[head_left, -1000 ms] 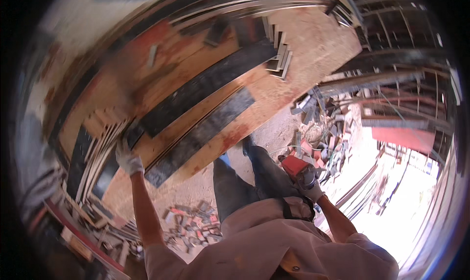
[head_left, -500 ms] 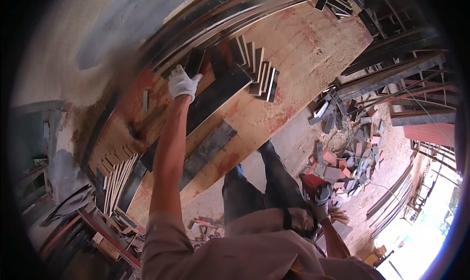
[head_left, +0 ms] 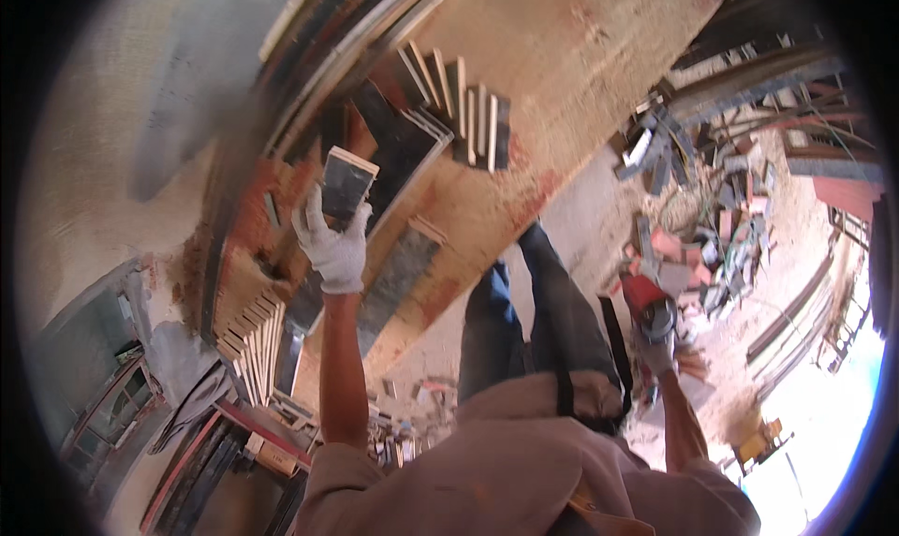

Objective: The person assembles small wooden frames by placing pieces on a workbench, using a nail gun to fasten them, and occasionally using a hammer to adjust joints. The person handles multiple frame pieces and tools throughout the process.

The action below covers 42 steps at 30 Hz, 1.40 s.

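Note:
My left hand, in a white glove, grips a short black-faced plywood piece between thumb and fingers, raised over the workbench. Beneath it lie long black-faced boards. A greyish plank rests closer to my body. Just beyond, several short plywood pieces lean in a fan. At my right side, low beside my leg, my gloved right hand is closed around a red power tool; its exact kind is hard to make out.
Narrow plywood strips stand fanned at the bench's left end. Long boards are stacked along the wall side. On the floor to the right is a heap of wood offcuts with a thin cable, and metal framing stands behind it.
My left hand has come back toward me and now holds up a short plywood piece; before, it reached over the boards with fingers spread. The view has shifted. The power tool stays in my right hand.

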Each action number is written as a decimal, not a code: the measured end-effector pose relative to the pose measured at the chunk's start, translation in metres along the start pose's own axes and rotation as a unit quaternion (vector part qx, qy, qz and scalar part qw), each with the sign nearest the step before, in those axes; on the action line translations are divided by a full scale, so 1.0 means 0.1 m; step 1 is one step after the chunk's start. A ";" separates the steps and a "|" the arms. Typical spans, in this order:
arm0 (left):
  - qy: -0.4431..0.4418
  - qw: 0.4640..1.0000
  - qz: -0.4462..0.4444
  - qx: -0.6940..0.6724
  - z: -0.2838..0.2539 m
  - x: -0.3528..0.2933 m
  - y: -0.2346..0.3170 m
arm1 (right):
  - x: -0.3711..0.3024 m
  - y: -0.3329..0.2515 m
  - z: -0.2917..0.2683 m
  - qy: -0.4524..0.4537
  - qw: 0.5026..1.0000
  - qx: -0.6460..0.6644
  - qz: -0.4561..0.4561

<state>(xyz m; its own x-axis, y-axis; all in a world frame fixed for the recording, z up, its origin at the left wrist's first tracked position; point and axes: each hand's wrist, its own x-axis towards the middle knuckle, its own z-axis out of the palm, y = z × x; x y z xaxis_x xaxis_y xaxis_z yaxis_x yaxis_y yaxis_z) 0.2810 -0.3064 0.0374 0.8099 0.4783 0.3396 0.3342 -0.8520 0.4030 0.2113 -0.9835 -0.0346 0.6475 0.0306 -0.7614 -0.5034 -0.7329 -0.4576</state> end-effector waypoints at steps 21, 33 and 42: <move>-0.162 0.986 -0.041 0.014 0.45 -2.13 -0.43 | 0.31 -1.00 1.22 -0.051 0.822 -0.418 -0.384; -0.256 0.957 -0.113 0.070 0.45 -1.93 -0.39 | 0.41 -0.92 1.79 -0.217 0.913 -0.038 -0.342; -0.257 0.955 -0.119 0.091 0.42 -1.86 -0.34 | 0.13 -2.18 1.74 -0.258 0.921 0.201 -0.212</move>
<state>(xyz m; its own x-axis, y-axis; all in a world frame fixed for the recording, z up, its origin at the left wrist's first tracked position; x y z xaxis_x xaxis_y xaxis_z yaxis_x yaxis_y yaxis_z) 0.1394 -0.3751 -0.0748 0.8143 0.5352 -0.2245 0.5789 -0.7772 0.2468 0.2296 -0.7054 -0.0247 0.5283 0.6511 -0.5449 -0.5065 -0.2734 -0.8177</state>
